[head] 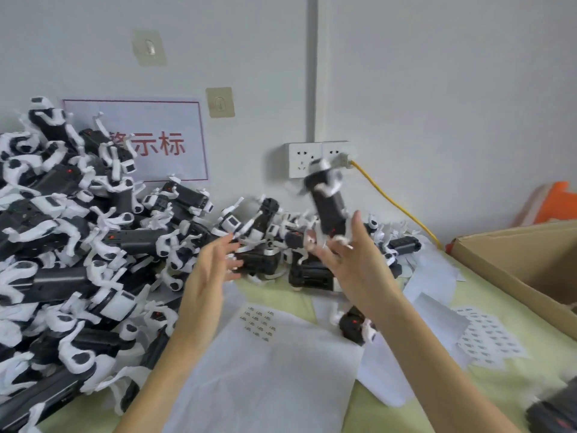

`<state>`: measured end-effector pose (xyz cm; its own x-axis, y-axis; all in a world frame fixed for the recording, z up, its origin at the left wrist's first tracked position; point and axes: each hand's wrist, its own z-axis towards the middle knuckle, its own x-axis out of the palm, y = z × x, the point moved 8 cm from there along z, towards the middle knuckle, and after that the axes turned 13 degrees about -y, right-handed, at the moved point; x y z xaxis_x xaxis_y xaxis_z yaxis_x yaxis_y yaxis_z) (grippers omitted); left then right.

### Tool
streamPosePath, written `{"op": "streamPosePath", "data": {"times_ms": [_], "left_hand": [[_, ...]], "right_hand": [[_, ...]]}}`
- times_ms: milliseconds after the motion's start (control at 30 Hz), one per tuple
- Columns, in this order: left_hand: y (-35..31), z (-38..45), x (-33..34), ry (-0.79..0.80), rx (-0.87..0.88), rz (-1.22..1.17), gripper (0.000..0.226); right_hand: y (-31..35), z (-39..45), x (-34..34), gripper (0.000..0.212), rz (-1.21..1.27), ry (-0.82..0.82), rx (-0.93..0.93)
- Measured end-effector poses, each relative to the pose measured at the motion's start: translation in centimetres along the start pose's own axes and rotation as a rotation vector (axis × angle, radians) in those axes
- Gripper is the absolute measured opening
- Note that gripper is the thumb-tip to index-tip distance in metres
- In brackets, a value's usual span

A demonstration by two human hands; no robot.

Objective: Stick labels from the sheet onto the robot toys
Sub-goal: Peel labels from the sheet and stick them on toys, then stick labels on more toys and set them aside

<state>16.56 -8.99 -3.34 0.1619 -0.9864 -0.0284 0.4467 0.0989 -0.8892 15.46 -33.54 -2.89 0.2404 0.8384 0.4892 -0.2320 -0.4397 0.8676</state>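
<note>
Head view: right hand, fingers spread, barely touches a blurred robot toy; left hand open. Best secure it before labelling.

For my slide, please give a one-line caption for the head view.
Right hand lifts a blurred robot toy above label sheets; left hand open beside the toy pile.

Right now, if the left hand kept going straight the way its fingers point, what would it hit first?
Most likely the black-and-white robot toys heaped just beyond the left hand: its straight fingers aim up and right at them. Depth is unclear from one blurred view.
</note>
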Motion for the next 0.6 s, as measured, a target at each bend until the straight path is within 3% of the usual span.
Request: {"op": "streamPosePath", "data": {"times_ms": [67, 167, 233, 400, 533, 600], "left_hand": [[0.3, 0.1, 0.0, -0.013, -0.005, 0.012, 0.05], [1.1, 0.4, 0.1, -0.018, -0.039, 0.006, 0.05], [1.3, 0.6, 0.2, -0.031, -0.043, -0.047, 0.051], [1.8, 0.7, 0.7, 0.021, -0.024, -0.072, 0.055], [2.5, 0.9, 0.1, -0.009, -0.028, -0.034, 0.051], [2.4, 0.9, -0.3, -0.009, 0.007, 0.069, 0.037]], "right_hand": [[3.0, 1.6, -2.9, 0.072, 0.345, -0.096, -0.022], [7.4, 3.3, -9.8, 0.082, 0.83, -0.3, -0.106], [9.5, 3.8, -13.3, 0.086, 0.826, -0.376, -0.207], [9.2, 5.4, -15.9, 0.077, 0.636, -0.457, -0.246], [6.2, 6.3, -14.3, 0.065, 0.524, -0.384, -0.217], [4.1, 6.5, -12.6, 0.055, 0.403, -0.325, -0.169]]}}
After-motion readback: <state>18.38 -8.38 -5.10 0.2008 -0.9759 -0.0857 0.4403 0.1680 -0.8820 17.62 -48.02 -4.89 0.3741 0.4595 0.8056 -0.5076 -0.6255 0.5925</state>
